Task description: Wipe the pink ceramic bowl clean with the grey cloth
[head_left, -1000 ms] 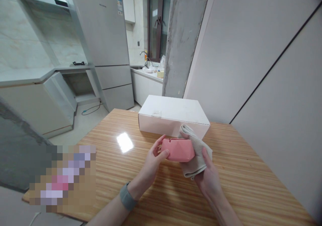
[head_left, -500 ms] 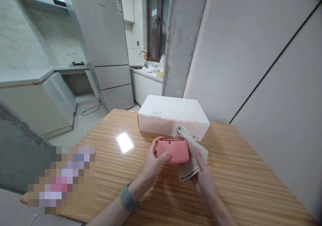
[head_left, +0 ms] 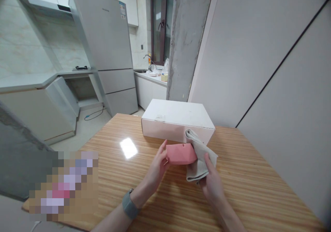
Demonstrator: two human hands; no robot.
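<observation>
Held above the wooden table point(head_left: 116, 187) is a pink ashtray point(head_left: 181, 154), a small angular dish with a notch in its rim. My left hand point(head_left: 158, 161) grips its left end, some of the fingers hidden behind it. A folded light grey cloth point(head_left: 199, 168) is pinched in my right hand point(head_left: 212, 177), thumb on the near face and the other fingers mostly hidden behind. The cloth's left side touches the right end of the ashtray.
Just beyond my hands a white cardboard box point(head_left: 178, 116) lies on the table. A pixelated patch point(head_left: 64, 187) covers the table's left side. Farther back are a grey refrigerator point(head_left: 111, 42), a sink counter point(head_left: 152, 85) and a concrete pillar point(head_left: 183, 39).
The ashtray has turned and shifted slightly right, and my left thumb no longer lies across its front. The cloth and my right hand have moved a little right.
</observation>
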